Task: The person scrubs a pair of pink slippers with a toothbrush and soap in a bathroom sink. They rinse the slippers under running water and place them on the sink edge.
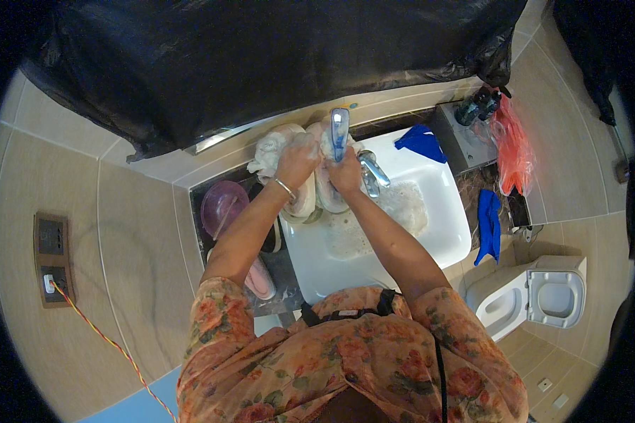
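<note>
A pair of pale, wet shoes stands at the back left of a white washbasin [457, 246], close beside a chrome faucet [374, 174]. My left hand [300, 158], dotted with suds, grips the upper part of the left shoe [301, 203]; its fingertips are hidden. In my right hand [345, 172] is a brush with a clear blue handle [339, 132], held over the right shoe [329, 193]. The bristles are hidden from me. Foamy, cloudy water [407, 209] lies in the basin. White crumpled cloth [270, 150] or shoe fabric shows left of my left hand.
A purple plastic bowl [219, 206] and a pink shoe or slipper [259, 277] are on the dark counter at left. Blue cloths [422, 144] [488, 224], dark bottles [473, 108] and a red plastic bag [510, 143] are at right, with a toilet [553, 296] beyond. A cord [108, 338] runs from the wall socket.
</note>
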Action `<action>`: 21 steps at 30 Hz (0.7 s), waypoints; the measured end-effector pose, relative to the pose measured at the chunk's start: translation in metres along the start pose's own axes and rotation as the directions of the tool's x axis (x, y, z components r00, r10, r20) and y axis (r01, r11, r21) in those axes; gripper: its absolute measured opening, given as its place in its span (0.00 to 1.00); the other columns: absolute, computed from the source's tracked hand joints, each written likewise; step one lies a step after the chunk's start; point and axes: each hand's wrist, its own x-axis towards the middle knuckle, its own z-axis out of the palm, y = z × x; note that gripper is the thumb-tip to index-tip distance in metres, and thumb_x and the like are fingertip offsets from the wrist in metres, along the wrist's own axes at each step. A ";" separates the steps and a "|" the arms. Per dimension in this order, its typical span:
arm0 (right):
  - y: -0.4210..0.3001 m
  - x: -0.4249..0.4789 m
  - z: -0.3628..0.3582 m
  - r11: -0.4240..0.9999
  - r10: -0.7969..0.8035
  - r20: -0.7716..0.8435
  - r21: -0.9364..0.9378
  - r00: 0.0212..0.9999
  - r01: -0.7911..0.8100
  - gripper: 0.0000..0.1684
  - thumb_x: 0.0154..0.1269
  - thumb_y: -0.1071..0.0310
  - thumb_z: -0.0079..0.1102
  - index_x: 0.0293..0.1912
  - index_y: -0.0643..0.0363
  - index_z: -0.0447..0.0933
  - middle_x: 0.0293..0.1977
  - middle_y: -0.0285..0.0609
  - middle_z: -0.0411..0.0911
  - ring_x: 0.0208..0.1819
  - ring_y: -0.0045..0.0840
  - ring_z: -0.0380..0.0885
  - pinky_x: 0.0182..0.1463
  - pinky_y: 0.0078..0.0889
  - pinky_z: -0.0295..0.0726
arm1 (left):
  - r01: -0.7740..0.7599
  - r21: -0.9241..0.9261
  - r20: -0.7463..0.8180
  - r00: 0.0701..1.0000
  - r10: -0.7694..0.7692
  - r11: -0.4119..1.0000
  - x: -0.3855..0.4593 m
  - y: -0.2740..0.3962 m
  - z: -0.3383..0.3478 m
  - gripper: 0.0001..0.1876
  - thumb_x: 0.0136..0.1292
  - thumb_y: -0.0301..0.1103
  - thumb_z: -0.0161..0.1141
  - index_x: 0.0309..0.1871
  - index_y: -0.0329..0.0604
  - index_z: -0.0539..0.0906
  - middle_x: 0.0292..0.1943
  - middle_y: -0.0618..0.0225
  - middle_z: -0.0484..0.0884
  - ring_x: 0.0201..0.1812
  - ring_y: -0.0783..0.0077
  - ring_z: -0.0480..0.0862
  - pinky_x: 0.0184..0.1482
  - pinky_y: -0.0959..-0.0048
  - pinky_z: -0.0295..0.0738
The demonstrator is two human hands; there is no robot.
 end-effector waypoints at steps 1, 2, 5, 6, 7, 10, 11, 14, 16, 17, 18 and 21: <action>0.000 0.001 0.001 1.000 0.009 0.006 -0.025 1.000 -0.009 0.28 0.48 0.60 0.65 0.46 0.61 0.67 0.33 0.57 0.77 0.37 0.52 0.77 0.41 0.51 0.75 | -0.002 -0.012 0.001 1.000 0.002 1.000 -0.003 -0.002 0.002 0.13 0.56 0.35 0.57 0.43 0.40 0.78 0.39 0.59 0.78 0.32 0.56 0.81 0.40 0.57 0.75; 0.000 0.002 0.003 0.999 0.017 0.013 -0.050 1.000 -0.017 0.28 0.48 0.60 0.65 0.47 0.61 0.67 0.34 0.57 0.77 0.37 0.52 0.77 0.41 0.51 0.75 | -0.019 -0.032 -0.044 0.999 0.018 0.999 -0.004 -0.003 0.004 0.13 0.57 0.36 0.57 0.42 0.40 0.78 0.38 0.59 0.78 0.32 0.56 0.81 0.39 0.58 0.76; 0.001 0.003 0.004 0.998 0.022 -0.017 -0.054 1.000 -0.022 0.27 0.49 0.61 0.65 0.47 0.62 0.67 0.36 0.57 0.77 0.39 0.51 0.77 0.43 0.50 0.75 | -0.068 -0.030 -0.115 0.991 0.064 0.997 -0.005 -0.007 0.008 0.13 0.57 0.37 0.57 0.42 0.40 0.79 0.38 0.59 0.78 0.31 0.57 0.82 0.36 0.61 0.78; -0.002 0.003 0.003 0.999 0.034 -0.007 -0.042 0.999 -0.034 0.27 0.49 0.61 0.65 0.46 0.62 0.67 0.37 0.57 0.77 0.40 0.51 0.77 0.44 0.50 0.75 | -0.080 0.008 -0.093 0.992 0.081 0.997 -0.006 -0.009 0.009 0.12 0.57 0.37 0.58 0.41 0.40 0.79 0.38 0.59 0.78 0.32 0.57 0.81 0.37 0.61 0.78; -0.006 0.002 0.001 0.998 0.046 0.002 -0.030 0.999 -0.046 0.27 0.49 0.61 0.65 0.46 0.63 0.67 0.37 0.58 0.77 0.40 0.51 0.77 0.44 0.49 0.74 | -0.094 0.046 -0.070 0.993 0.097 0.995 -0.006 -0.010 0.010 0.12 0.56 0.36 0.58 0.40 0.41 0.80 0.38 0.59 0.78 0.33 0.57 0.81 0.37 0.62 0.78; -0.001 0.002 0.007 0.999 0.041 -0.005 -0.028 0.999 -0.041 0.26 0.50 0.61 0.65 0.45 0.63 0.67 0.37 0.58 0.77 0.41 0.51 0.76 0.45 0.49 0.74 | -0.119 -0.059 -0.185 0.977 0.106 0.991 -0.008 -0.007 0.005 0.08 0.53 0.29 0.60 0.37 0.46 0.78 0.35 0.63 0.76 0.31 0.57 0.80 0.30 0.60 0.77; 0.004 0.003 0.009 0.999 0.032 -0.014 -0.033 0.999 -0.032 0.25 0.50 0.61 0.64 0.44 0.63 0.67 0.37 0.58 0.77 0.41 0.51 0.76 0.45 0.49 0.74 | -0.132 0.027 -0.174 0.975 0.135 0.991 -0.009 -0.007 0.005 0.08 0.53 0.29 0.59 0.37 0.46 0.78 0.34 0.63 0.76 0.31 0.57 0.80 0.29 0.60 0.77; 0.001 0.004 0.009 0.998 0.038 -0.009 -0.041 0.999 -0.038 0.26 0.49 0.60 0.65 0.44 0.63 0.67 0.37 0.58 0.77 0.42 0.51 0.76 0.45 0.49 0.74 | -0.151 0.187 -0.161 0.970 0.182 0.971 -0.012 -0.013 0.009 0.08 0.53 0.29 0.59 0.37 0.46 0.77 0.33 0.63 0.75 0.30 0.57 0.80 0.27 0.60 0.77; 0.000 0.005 0.009 0.996 0.075 0.004 -0.053 0.997 -0.074 0.26 0.49 0.59 0.65 0.44 0.62 0.67 0.37 0.58 0.77 0.41 0.52 0.76 0.45 0.49 0.74 | -0.159 0.158 -0.194 0.963 0.188 0.975 -0.007 -0.019 0.013 0.08 0.54 0.29 0.58 0.39 0.46 0.76 0.32 0.62 0.76 0.30 0.57 0.80 0.26 0.60 0.77; 0.000 0.005 0.009 0.994 0.093 0.011 -0.058 0.996 -0.092 0.26 0.49 0.59 0.65 0.44 0.62 0.67 0.36 0.58 0.77 0.41 0.52 0.76 0.44 0.49 0.74 | -0.047 0.149 -0.229 0.970 0.081 0.988 -0.002 -0.026 0.014 0.08 0.55 0.30 0.58 0.38 0.46 0.76 0.32 0.63 0.75 0.30 0.58 0.80 0.26 0.60 0.77; -0.001 0.004 0.010 0.993 0.104 0.004 -0.056 0.995 -0.103 0.26 0.48 0.59 0.65 0.44 0.62 0.67 0.36 0.58 0.77 0.40 0.52 0.77 0.44 0.50 0.74 | 0.062 0.135 -0.263 0.964 -0.025 0.989 0.006 -0.033 0.006 0.07 0.55 0.30 0.58 0.38 0.45 0.76 0.31 0.63 0.75 0.31 0.58 0.80 0.26 0.60 0.77; 0.003 0.001 0.006 0.993 0.103 0.007 -0.051 0.995 -0.103 0.26 0.48 0.59 0.65 0.44 0.62 0.67 0.35 0.57 0.78 0.38 0.52 0.77 0.43 0.50 0.75 | 0.121 0.048 -0.290 0.952 -0.102 0.992 0.015 -0.029 -0.013 0.06 0.57 0.31 0.55 0.38 0.45 0.75 0.30 0.66 0.75 0.34 0.63 0.80 0.25 0.62 0.77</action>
